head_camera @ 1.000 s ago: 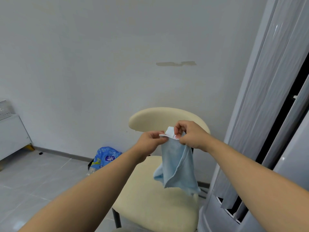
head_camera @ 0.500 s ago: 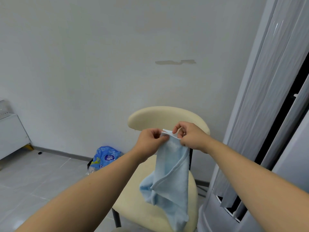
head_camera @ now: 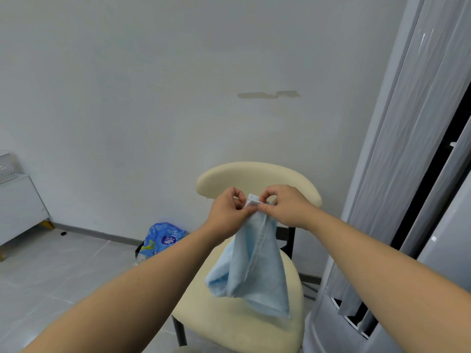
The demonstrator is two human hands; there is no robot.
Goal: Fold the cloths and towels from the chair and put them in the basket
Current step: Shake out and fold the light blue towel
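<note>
Currently both hands, left hand [head_camera: 229,212] and right hand [head_camera: 285,207], pinch the blue cloth's [head_camera: 251,268] top corners together over the chair [head_camera: 239,324], letting it hang to align edges.

Two bare forearms and the hands at their ends are all that shows of the person. The left forearm [head_camera: 142,289] and the right forearm [head_camera: 382,271] are uncovered along their whole visible length, smooth, broad near the camera and narrowing toward the wrists. The left hand [head_camera: 226,212] and the right hand [head_camera: 286,207] are bare too, with knuckles and wrist creases plainly showing. The fingernails seem short, though they are too small to judge surely.
</note>
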